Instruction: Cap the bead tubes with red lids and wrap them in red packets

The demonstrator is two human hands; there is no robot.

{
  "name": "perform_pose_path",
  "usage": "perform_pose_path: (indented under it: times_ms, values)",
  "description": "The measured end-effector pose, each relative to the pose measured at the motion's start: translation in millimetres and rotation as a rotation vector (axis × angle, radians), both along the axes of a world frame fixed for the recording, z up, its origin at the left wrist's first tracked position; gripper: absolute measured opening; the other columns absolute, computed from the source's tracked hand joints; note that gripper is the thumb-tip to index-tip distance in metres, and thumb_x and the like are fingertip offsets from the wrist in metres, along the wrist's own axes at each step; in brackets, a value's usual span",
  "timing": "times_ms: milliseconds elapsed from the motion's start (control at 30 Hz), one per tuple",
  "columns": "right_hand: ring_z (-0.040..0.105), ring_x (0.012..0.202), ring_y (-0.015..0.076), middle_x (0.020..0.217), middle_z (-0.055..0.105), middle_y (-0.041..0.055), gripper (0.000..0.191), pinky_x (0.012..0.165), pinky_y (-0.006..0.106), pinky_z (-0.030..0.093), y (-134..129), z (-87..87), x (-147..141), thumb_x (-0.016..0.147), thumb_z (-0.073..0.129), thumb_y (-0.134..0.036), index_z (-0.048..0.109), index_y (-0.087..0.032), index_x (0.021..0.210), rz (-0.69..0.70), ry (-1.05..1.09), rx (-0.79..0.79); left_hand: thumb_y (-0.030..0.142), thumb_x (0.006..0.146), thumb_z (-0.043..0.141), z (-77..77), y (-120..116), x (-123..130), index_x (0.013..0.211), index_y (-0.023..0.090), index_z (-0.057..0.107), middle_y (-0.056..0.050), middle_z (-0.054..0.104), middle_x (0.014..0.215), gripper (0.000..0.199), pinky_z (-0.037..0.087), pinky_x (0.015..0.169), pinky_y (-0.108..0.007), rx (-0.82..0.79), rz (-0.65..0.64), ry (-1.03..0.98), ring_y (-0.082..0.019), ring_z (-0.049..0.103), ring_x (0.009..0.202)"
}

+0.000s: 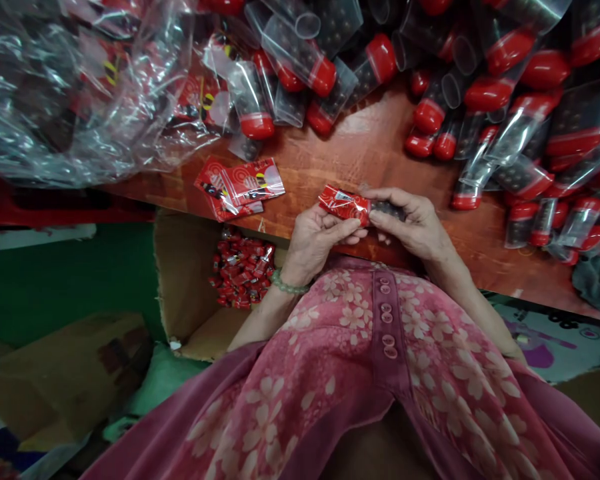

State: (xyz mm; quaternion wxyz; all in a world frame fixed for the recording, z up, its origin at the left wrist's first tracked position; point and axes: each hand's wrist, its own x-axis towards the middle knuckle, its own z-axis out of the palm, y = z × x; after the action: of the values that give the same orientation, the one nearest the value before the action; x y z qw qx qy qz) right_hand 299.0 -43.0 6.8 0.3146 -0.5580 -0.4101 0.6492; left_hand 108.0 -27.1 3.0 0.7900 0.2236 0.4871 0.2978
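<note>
Close to the table's front edge, both of my hands meet on one small tube of dark pellets [387,209]. A shiny red printed wrapper [345,205] covers its left end. My left hand [320,235] pinches that wrapper between thumb and fingers. Around the bare, dark end of the tube, the fingers of my right hand [414,220] are closed. Left of my hands, a few flat red printed sleeves [254,181] lie overlapping on the wooden table [300,160].
Many red-capped clear tubes [530,133] are heaped at the right and back. A clear plastic bag [130,100] with printed sleeves lies back left. Below the table edge, a cardboard box [183,287] holds a pile of red wrapped pieces [243,270].
</note>
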Motion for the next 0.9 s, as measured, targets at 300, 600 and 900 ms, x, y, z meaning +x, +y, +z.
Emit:
perform_pose_path:
  times_ms: [300,600,900]
  values:
    - [0.051,0.051,0.0061,0.072,0.065,-0.0036,0.045,0.049,0.020,0.042,0.4,-3.6,-1.3,0.082,0.082,-0.054,0.076,-0.020,0.111,-0.062,0.108,0.051,0.056,0.064,0.092,3.8,-2.9,-4.3,0.084,0.013,0.072,-0.006,0.080,0.076,0.051,0.062,0.065,-0.021,-0.076,-0.064,0.027,-0.015,0.077,0.067]
    - [0.051,0.053,0.0061,0.075,0.068,-0.0026,0.040,0.050,0.020,0.042,-0.1,-3.4,0.3,0.081,0.084,-0.049,0.080,-0.022,0.110,-0.118,0.121,0.063,0.057,0.076,0.082,2.6,-4.7,0.4,0.070,0.015,0.072,-0.005,0.078,0.069,0.043,0.054,0.058,-0.019,0.050,-0.074,0.093,-0.009,0.068,0.055]
    - [0.051,0.046,0.0067,0.063,0.062,-0.0057,0.045,0.046,0.020,0.044,-4.7,-8.9,3.4,0.082,0.083,-0.050,0.078,-0.023,0.118,-0.127,0.153,0.051,0.059,0.079,0.078,3.9,-8.0,5.8,0.066,0.016,0.073,-0.004,0.075,0.063,0.045,0.053,0.057,-0.021,0.142,-0.075,0.208,-0.010,0.066,0.053]
